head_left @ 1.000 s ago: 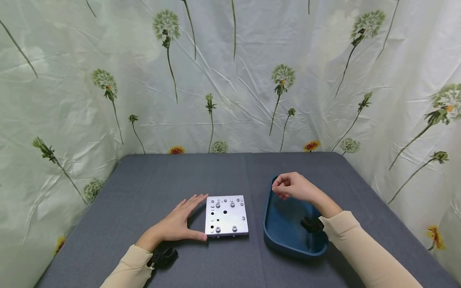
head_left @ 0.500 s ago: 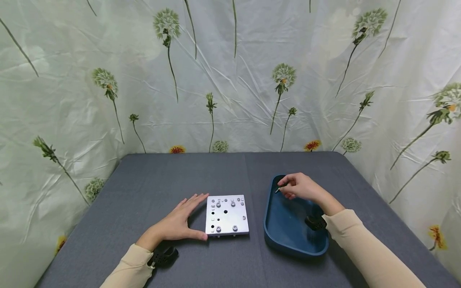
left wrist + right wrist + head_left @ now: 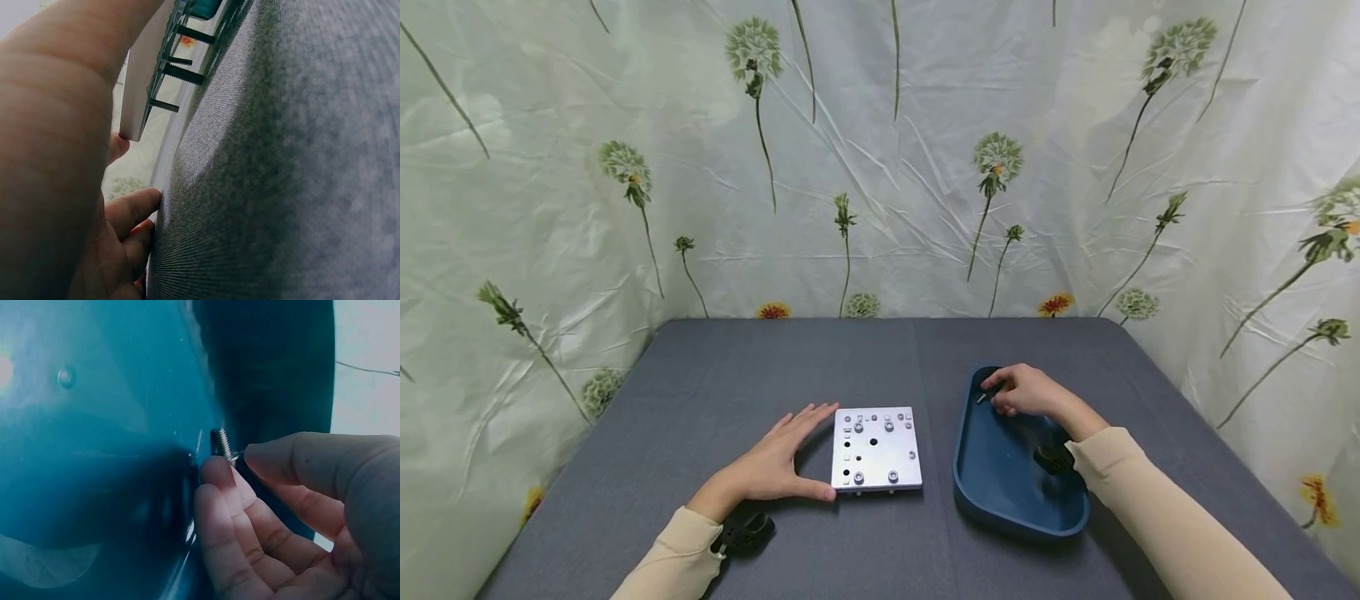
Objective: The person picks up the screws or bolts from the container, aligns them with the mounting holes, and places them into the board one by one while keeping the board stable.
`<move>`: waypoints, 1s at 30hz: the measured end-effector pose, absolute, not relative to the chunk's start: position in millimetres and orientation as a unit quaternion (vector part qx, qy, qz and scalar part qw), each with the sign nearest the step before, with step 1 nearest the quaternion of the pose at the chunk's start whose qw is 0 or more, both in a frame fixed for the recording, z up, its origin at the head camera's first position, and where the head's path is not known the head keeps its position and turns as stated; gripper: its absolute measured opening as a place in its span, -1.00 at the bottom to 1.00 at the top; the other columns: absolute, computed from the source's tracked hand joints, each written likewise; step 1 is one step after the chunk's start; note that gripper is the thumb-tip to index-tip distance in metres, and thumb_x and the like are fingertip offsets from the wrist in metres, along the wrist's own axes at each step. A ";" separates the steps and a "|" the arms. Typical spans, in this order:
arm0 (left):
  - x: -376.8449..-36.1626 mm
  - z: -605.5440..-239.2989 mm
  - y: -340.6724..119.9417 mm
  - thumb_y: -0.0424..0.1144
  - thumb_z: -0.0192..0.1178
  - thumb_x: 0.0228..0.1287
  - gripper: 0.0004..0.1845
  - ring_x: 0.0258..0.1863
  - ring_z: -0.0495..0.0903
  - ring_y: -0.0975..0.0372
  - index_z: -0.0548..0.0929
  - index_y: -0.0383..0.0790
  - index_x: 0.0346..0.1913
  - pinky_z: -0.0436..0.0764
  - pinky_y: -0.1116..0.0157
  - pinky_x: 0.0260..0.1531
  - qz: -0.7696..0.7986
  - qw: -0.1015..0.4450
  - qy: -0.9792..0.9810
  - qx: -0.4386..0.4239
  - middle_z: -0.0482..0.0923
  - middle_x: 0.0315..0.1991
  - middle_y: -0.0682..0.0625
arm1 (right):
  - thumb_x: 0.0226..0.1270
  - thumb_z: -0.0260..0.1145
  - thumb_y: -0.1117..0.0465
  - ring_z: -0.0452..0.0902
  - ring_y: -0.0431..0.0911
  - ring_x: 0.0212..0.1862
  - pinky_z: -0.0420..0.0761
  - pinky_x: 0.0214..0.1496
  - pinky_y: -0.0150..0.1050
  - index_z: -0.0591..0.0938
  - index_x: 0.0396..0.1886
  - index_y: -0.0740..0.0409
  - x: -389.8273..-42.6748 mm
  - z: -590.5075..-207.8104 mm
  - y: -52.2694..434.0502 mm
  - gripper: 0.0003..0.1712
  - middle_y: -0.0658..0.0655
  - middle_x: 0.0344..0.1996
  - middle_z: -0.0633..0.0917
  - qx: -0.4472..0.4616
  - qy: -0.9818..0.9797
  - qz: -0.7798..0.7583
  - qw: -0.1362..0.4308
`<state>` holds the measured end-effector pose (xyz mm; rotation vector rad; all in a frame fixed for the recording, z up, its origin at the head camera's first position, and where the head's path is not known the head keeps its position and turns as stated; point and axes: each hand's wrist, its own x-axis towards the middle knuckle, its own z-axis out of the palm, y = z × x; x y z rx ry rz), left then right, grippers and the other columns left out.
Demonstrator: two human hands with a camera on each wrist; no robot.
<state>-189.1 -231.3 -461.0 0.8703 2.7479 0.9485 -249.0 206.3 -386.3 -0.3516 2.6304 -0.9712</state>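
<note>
A silver metal plate [image 3: 876, 450] with several holes and socket-head screws sits mid-table, raised on screw ends [image 3: 185, 74] that project beneath it in the left wrist view. My left hand [image 3: 775, 460] lies at its left side, thumb and fingers spread; the thumb tip and index tip touch or nearly touch its left corners. Inside the blue tray [image 3: 958, 467], near its far left corner, my right hand [image 3: 1028, 392] pinches a small metal screw [image 3: 222, 442] between thumb and fingertips. Its threaded shank sticks out; most of the head is hidden by the fingers.
The grey cloth-covered table [image 3: 790, 358] reaches back to a floral curtain [image 3: 917, 167]. The tray's raised walls surround my right hand. A black wrist strap [image 3: 745, 533] sits on my left wrist.
My right hand has dipped slightly lower within the tray, its fingers now around a screw that became visible half a second ago. The left hand and plate stay together, without visible movement.
</note>
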 end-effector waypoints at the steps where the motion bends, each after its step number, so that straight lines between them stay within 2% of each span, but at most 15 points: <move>1: -188.9 -461.0 -231.1 0.35 0.63 -0.02 0.34 0.73 0.04 -0.24 0.15 -0.04 0.74 -0.06 -0.42 0.64 0.312 0.055 0.904 0.285 0.13 0.73 -0.18 | 0.43 0.29 0.40 0.63 -0.18 -0.40 0.69 -0.26 -0.27 0.70 0.21 0.41 -249.0 -387.0 206.3 -0.60 0.14 -0.40 0.79 -0.122 0.920 -0.336 0.159; 11: -188.5 -462.0 -230.9 0.35 0.63 -0.02 0.34 0.73 0.05 -0.24 0.15 -0.04 0.74 -0.06 -0.42 0.64 0.310 0.057 0.905 0.285 0.14 0.73 -0.18 | 0.44 0.34 0.39 0.62 -0.21 -0.43 0.67 -0.30 -0.30 0.69 0.17 0.44 -248.0 -391.1 206.1 -0.64 0.11 -0.45 0.77 -0.124 0.921 -0.334 0.158; 24: -188.9 -460.0 -230.6 0.34 0.63 -0.02 0.33 0.72 0.06 -0.24 0.16 -0.05 0.74 -0.05 -0.42 0.65 0.309 0.055 0.905 0.287 0.15 0.72 -0.19 | 0.42 0.41 0.37 0.62 -0.20 -0.45 0.70 -0.30 -0.27 0.73 -0.07 0.40 -248.1 -394.8 205.4 -0.83 0.12 -0.44 0.77 -0.102 0.926 -0.329 0.157; 30: -189.0 -459.6 -230.9 0.35 0.63 -0.02 0.33 0.73 0.06 -0.24 0.17 -0.05 0.74 -0.04 -0.42 0.64 0.308 0.054 0.905 0.288 0.16 0.72 -0.19 | 0.40 0.43 0.38 0.57 -0.21 -0.50 0.63 -0.34 -0.30 0.74 -0.19 0.34 -246.6 -395.5 205.0 -0.92 0.08 -0.50 0.75 -0.098 0.931 -0.315 0.156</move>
